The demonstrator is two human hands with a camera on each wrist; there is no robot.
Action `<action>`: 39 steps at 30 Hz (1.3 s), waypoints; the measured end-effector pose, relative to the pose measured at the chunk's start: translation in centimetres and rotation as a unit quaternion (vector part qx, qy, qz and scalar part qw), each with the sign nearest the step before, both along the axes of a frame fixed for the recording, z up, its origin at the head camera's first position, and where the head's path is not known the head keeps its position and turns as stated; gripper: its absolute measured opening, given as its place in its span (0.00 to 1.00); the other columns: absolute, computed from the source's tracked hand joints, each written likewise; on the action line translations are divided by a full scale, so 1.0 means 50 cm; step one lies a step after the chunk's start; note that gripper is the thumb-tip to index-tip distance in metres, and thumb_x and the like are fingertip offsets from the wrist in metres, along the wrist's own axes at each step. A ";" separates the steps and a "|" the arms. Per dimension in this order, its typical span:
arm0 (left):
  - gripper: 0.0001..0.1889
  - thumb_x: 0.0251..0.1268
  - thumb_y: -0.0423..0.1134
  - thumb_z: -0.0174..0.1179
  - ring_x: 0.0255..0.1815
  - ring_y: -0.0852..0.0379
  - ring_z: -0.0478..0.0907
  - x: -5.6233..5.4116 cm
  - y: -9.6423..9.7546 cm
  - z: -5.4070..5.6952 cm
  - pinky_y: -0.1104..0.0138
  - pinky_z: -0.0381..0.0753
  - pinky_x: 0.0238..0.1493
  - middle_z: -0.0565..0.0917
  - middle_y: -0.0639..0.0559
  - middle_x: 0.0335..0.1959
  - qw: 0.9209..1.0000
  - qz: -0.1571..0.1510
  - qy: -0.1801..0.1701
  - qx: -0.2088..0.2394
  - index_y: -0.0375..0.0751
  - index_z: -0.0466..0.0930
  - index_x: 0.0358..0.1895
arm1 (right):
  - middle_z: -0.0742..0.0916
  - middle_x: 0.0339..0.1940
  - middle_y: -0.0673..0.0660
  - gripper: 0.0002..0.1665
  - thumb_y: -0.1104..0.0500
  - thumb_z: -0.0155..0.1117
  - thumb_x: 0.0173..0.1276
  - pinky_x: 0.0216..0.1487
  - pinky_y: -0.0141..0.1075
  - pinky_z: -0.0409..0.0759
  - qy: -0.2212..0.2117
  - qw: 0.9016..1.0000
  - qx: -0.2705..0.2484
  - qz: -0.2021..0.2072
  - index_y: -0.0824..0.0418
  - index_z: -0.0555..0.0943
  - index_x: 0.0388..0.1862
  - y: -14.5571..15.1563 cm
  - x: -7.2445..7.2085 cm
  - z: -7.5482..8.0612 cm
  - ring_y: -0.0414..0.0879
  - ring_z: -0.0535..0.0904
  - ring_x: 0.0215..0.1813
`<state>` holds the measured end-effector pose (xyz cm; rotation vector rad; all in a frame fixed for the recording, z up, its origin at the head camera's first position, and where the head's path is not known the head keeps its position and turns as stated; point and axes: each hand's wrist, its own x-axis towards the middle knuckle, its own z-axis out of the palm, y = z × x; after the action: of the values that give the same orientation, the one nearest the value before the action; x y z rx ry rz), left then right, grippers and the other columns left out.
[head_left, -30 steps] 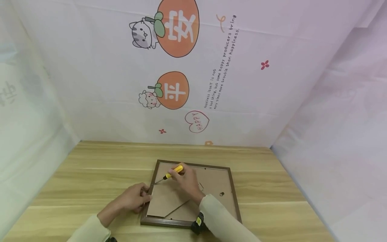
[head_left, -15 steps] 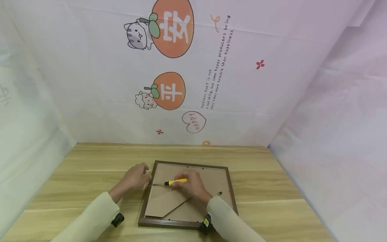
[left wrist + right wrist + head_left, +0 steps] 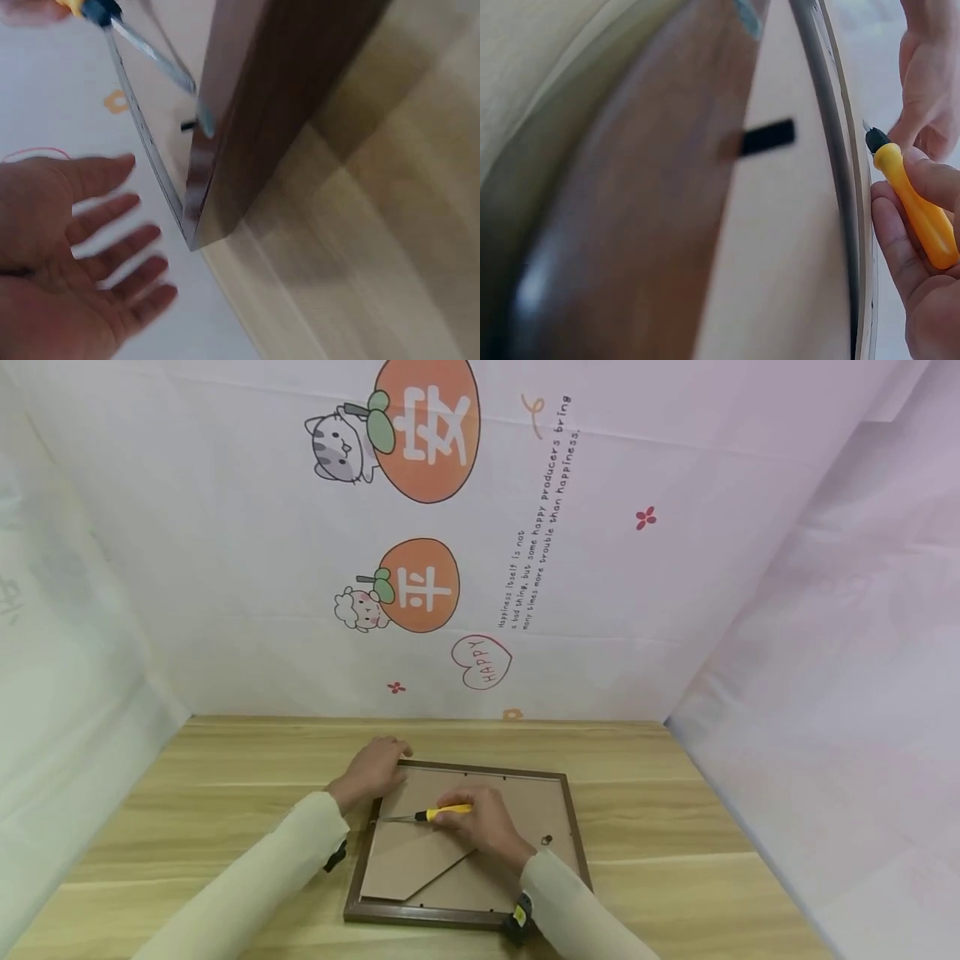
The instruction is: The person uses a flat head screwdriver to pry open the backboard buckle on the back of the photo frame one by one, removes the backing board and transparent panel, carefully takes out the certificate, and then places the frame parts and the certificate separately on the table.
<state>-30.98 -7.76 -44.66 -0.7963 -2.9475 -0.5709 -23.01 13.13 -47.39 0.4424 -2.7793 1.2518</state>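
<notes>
A brown picture frame (image 3: pixel 427 914) lies face down on the table, its beige backing board (image 3: pixel 521 818) showing. My right hand (image 3: pixel 486 825) holds a screwdriver (image 3: pixel 450 811) by its yellow handle, over the board. The shaft points left, its tip at the frame's left rim. In the right wrist view, thumb and fingers hold the yellow handle (image 3: pixel 915 202). My left hand (image 3: pixel 372 770) is at the frame's far left corner. The left wrist view has this hand (image 3: pixel 67 247) with fingers apart and nothing in them, beside the rim.
A flap (image 3: pixel 397 868) with a slanted edge lies on the board's left part. A small ring fitting (image 3: pixel 547 840) sits at its right, and small dark tabs line the rim. The wood-grain table (image 3: pixel 660 827) meets a printed white sheet (image 3: pixel 585 668) behind.
My left hand has gone from the frame's left side up to its far left corner. The screwdriver, steeply slanted before, now lies nearly level over the board, still in my right hand.
</notes>
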 end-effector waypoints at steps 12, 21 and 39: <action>0.11 0.61 0.31 0.65 0.51 0.44 0.81 -0.066 0.042 -0.015 0.51 0.81 0.56 0.86 0.43 0.48 0.995 -0.092 -0.035 -0.005 0.39 0.84 0.47 | 0.90 0.45 0.50 0.11 0.53 0.74 0.59 0.54 0.45 0.82 -0.014 1.000 -0.002 -0.018 0.55 0.89 0.40 0.032 0.011 0.006 0.47 0.82 0.52; 0.05 0.61 0.32 0.65 0.39 0.53 0.81 -0.079 0.068 -0.028 0.57 0.83 0.44 0.87 0.48 0.38 0.996 -0.085 -0.028 0.009 0.41 0.85 0.39 | 0.90 0.42 0.48 0.12 0.52 0.74 0.58 0.52 0.41 0.77 -0.004 1.000 0.004 -0.008 0.55 0.90 0.39 0.044 0.008 0.000 0.45 0.79 0.50; 0.02 0.62 0.36 0.66 0.34 0.55 0.80 -0.066 0.044 -0.031 0.60 0.83 0.39 0.86 0.51 0.34 0.997 -0.075 -0.022 0.004 0.42 0.86 0.35 | 0.89 0.51 0.52 0.13 0.51 0.74 0.58 0.53 0.42 0.82 -0.021 0.999 -0.007 -0.023 0.53 0.89 0.41 0.064 0.019 0.007 0.49 0.82 0.54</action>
<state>-34.28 -5.57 -46.22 -1.0234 -2.9406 -0.6168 -22.08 16.35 -47.03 0.3538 -2.7966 1.2847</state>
